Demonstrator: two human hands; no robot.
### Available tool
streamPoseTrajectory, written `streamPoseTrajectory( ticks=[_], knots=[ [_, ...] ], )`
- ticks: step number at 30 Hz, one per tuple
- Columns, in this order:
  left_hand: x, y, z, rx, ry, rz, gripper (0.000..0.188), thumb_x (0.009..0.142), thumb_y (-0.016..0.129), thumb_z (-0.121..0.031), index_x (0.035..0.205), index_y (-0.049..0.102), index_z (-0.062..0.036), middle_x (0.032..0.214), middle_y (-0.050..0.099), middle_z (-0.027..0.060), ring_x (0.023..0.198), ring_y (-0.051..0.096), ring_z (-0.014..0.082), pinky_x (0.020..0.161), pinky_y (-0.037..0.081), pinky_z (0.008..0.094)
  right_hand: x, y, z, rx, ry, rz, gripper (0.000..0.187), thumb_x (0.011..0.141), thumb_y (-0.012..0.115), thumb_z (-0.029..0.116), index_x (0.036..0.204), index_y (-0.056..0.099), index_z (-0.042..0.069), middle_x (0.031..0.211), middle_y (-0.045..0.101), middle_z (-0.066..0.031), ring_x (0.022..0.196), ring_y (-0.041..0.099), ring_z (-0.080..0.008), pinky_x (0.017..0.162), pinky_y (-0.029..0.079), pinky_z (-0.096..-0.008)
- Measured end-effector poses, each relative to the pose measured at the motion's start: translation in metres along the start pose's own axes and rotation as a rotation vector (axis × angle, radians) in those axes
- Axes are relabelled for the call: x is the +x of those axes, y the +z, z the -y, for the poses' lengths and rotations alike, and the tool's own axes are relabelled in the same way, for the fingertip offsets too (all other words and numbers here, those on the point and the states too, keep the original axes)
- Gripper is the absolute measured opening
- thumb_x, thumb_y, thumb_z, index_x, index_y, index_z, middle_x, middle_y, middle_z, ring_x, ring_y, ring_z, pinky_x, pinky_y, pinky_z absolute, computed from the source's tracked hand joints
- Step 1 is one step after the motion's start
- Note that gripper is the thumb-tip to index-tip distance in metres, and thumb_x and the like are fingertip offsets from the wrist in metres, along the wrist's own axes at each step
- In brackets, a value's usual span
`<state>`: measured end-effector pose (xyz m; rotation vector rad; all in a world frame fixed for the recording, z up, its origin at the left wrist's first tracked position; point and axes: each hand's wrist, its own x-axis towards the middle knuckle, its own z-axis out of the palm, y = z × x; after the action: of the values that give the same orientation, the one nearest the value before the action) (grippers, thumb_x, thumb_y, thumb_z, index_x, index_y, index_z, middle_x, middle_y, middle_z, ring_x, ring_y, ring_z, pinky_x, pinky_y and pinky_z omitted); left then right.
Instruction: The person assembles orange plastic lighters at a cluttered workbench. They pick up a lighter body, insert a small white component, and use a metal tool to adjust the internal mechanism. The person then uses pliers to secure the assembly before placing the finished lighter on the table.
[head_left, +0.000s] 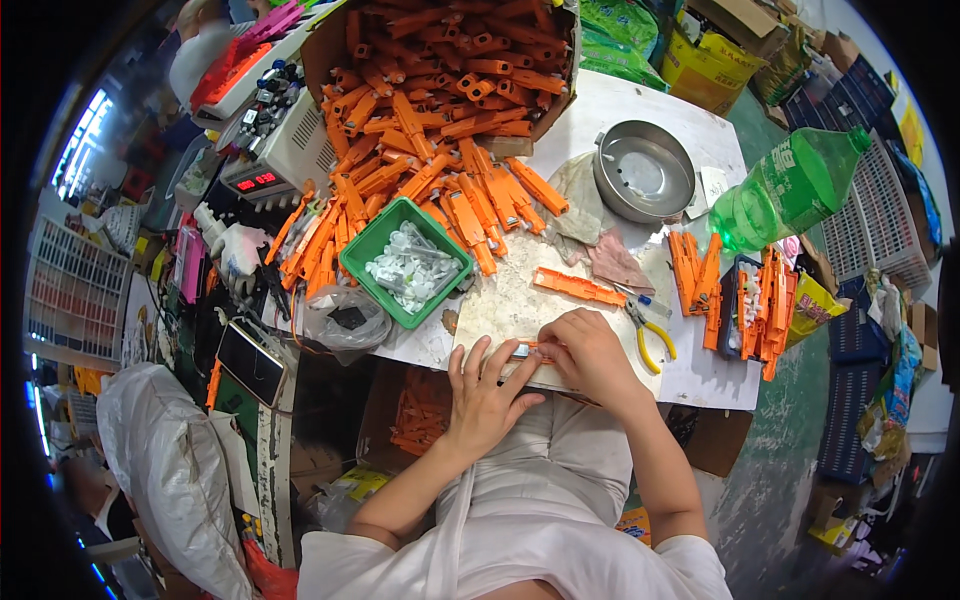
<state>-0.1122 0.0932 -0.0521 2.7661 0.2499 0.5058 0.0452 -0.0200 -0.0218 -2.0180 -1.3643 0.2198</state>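
My left hand (484,390) and my right hand (588,352) meet at the near edge of a worn white work board (520,300). Between their fingertips sits a small orange plastic part (530,347), mostly hidden by the fingers; both hands pinch it. Another long orange part (578,287) lies on the board just beyond my right hand. To the left of the board stands a green tray (400,222) of small clear-white pieces. Behind it spreads a large heap of orange plastic parts (420,150) spilling from a cardboard box (560,95).
Yellow-handled pliers (652,335) lie right of my right hand. Orange assembled pieces (765,305) are stacked at the table's right edge. A metal bowl (645,170), a green plastic bottle (790,190), rags (600,250), a device with a red digital display (270,165) and a phone (252,360) surround the work area.
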Motion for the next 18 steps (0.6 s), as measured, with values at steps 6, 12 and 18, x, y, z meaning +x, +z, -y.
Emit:
streamPoseTrajectory(
  ticks=[6, 12, 18],
  knots=[
    [0.004, -0.002, 0.001, -0.058, -0.013, 0.01, 0.045, 0.079, 0.068, -0.037, 0.122, 0.06, -0.0229, 0.131, 0.042, 0.0055, 0.127, 0.026, 0.033, 0.106, 0.018, 0.0518, 0.008, -0.007, -0.002, -0.034, 0.065, -0.032, 0.017, 0.077, 0.067, 0.013, 0.092, 0.063, 0.006, 0.09, 0.06, -0.0083, 0.095, 0.054, -0.0264, 0.084, 0.041, -0.0375],
    [0.003, -0.002, 0.007, -0.096, 0.025, 0.0, 0.047, 0.081, 0.068, -0.034, 0.125, 0.057, -0.021, 0.132, 0.042, 0.007, 0.128, 0.026, 0.0343, 0.106, 0.018, 0.0511, 0.012, -0.021, -0.035, -0.357, 0.072, -0.306, 0.026, 0.079, 0.065, 0.01, 0.104, 0.063, 0.005, 0.103, 0.06, -0.0107, 0.1, 0.053, -0.0284, 0.088, 0.04, -0.0391],
    [0.003, -0.006, 0.018, -0.184, -0.007, -0.096, 0.058, 0.081, 0.067, -0.033, 0.131, 0.049, -0.0081, 0.134, 0.038, 0.0148, 0.13, 0.025, 0.0382, 0.106, 0.021, 0.0502, -0.008, -0.026, -0.018, 0.254, 0.341, -0.386, 0.019, 0.092, 0.052, 0.007, 0.109, 0.058, 0.003, 0.085, 0.06, -0.0131, 0.075, 0.056, -0.0251, 0.071, 0.044, -0.0306]
  ],
)
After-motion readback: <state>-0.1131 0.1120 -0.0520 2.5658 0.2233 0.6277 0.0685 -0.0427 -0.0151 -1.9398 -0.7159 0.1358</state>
